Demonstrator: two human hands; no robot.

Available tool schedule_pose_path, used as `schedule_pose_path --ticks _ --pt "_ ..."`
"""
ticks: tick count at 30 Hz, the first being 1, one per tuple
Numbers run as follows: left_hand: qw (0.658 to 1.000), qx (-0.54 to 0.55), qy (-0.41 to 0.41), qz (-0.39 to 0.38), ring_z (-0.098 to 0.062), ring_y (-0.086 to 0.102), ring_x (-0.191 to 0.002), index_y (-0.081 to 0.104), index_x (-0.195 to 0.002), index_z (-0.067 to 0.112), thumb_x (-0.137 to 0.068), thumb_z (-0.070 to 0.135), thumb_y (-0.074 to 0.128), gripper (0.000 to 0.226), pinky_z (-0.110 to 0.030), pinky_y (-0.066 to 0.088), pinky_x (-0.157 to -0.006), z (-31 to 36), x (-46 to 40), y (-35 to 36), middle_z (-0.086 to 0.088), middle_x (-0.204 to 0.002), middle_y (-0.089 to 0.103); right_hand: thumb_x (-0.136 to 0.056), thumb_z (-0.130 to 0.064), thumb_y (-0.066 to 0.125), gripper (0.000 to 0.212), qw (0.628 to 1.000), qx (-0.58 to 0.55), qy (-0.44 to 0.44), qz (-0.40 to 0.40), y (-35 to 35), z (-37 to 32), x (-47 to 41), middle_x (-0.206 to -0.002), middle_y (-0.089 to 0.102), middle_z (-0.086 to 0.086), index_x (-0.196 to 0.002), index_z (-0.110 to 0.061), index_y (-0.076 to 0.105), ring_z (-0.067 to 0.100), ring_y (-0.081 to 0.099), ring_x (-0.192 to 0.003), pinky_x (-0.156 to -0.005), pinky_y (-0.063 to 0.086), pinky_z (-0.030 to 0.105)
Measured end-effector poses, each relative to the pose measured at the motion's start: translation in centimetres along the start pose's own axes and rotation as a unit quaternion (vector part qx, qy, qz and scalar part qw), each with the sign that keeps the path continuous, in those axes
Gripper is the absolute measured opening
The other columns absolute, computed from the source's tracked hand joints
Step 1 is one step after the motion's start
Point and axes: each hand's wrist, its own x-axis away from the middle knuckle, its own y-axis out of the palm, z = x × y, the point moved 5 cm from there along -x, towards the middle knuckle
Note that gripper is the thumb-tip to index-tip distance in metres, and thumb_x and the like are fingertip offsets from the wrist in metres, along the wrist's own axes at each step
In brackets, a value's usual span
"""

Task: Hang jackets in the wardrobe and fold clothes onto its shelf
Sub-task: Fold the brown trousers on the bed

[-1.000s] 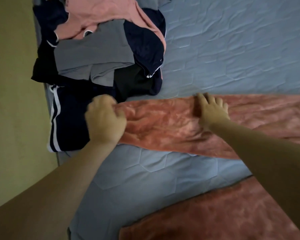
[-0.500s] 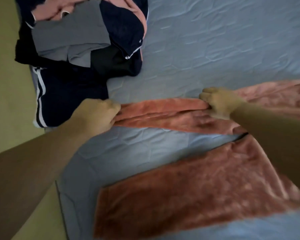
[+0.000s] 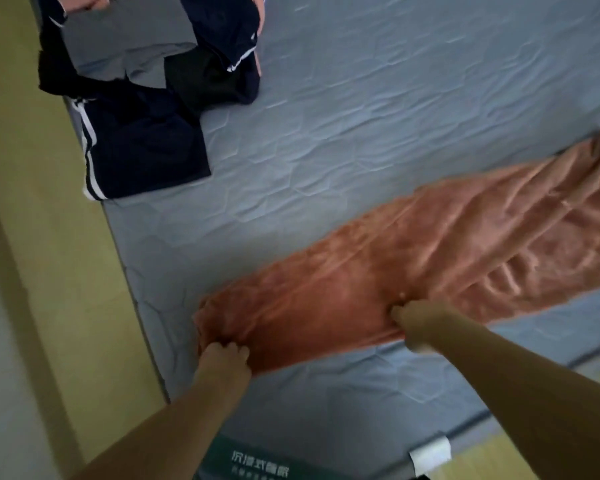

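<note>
Since a second ago both hands have drawn the orange fleece garment (image 3: 413,258) toward the near edge of the blue mattress (image 3: 361,116), folded over itself. The left hand (image 3: 224,358) bunches its near-left corner; the right hand (image 3: 418,322) pinches its near edge. The pile of dark clothes (image 3: 142,98) sits at the mattress's far-left corner.
</note>
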Motion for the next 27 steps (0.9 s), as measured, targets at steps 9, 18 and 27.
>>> schedule_pose_path --ticks 9,18,27 --pt "0.95 0.148 0.041 0.272 -0.029 0.057 -0.106 0.051 -0.118 0.015 -0.091 0.03 0.047 0.031 -0.038 0.045 -0.078 5.7 -4.7 -17.2 -0.006 -0.116 0.057 -0.088 -0.021 0.056 0.01 0.604 -0.733 0.237 0.202 2.7 12.0 3.7 -0.092 0.064 0.014 -0.094 -0.015 0.062 0.031 0.061 -0.081 -0.072 0.054 0.04" --pt "0.911 0.161 0.101 0.366 -0.032 0.052 -0.112 0.046 -0.123 0.016 -0.09 0.038 0.055 0.041 -0.04 0.044 -0.08 18.7 -11.1 -35.0 -0.007 -0.123 0.047 -0.089 -0.025 0.056 0.015 0.421 -0.839 0.228 0.258 3.2 30.0 4.7 -0.075 0.054 0.0 -0.077 -0.02 0.06 0.018 0.051 -0.065 -0.057 0.036 0.026" --pt "0.918 0.134 0.019 0.372 -0.031 0.066 -0.094 0.047 -0.109 0.017 -0.087 0.021 0.054 0.023 -0.034 0.04 -0.066 20.7 -16.8 -38.8 -0.006 -0.103 0.066 -0.084 -0.041 0.07 0.037 0.353 -0.873 0.155 0.299 -0.4 38.4 -1.1 -0.087 0.068 0.0 -0.112 -0.018 0.063 0.016 0.064 -0.071 -0.058 0.047 0.025"
